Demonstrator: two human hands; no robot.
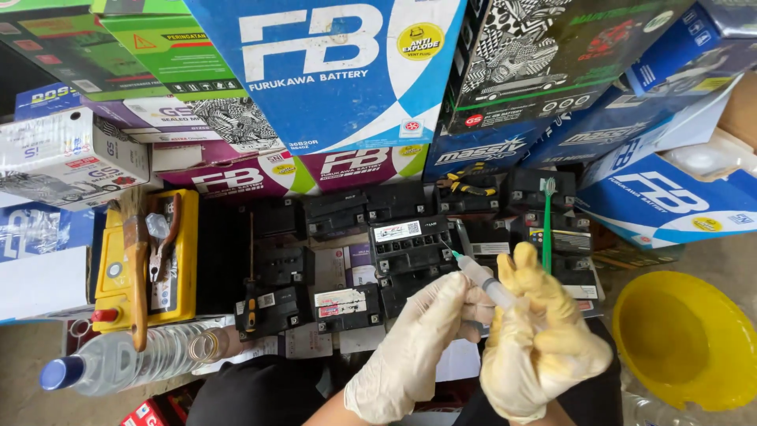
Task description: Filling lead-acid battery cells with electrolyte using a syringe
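From the head camera, both hands wore gloves and met low in the view. The right hand (540,343), in a yellowish glove, was closed around the barrel of a clear syringe (482,278), whose needle tip pointed up and away to the left. The left hand (414,347), in a whitish glove, curled its fingers against the syringe's lower end, touching the right hand. Just beyond the needle tip stood a small black battery (410,246) with a white label, among other black batteries in rows. A green toothbrush (547,221) stood upright just above the right hand. Well to the right of that hand lay a yellow funnel (684,339). Far left of the left hand sat a yellow battery (118,268) with pliers (164,241) on top, and nearer, a clear plastic bottle (126,361) with a blue cap lay on its side. Stacked cartons (347,71) rose behind everything
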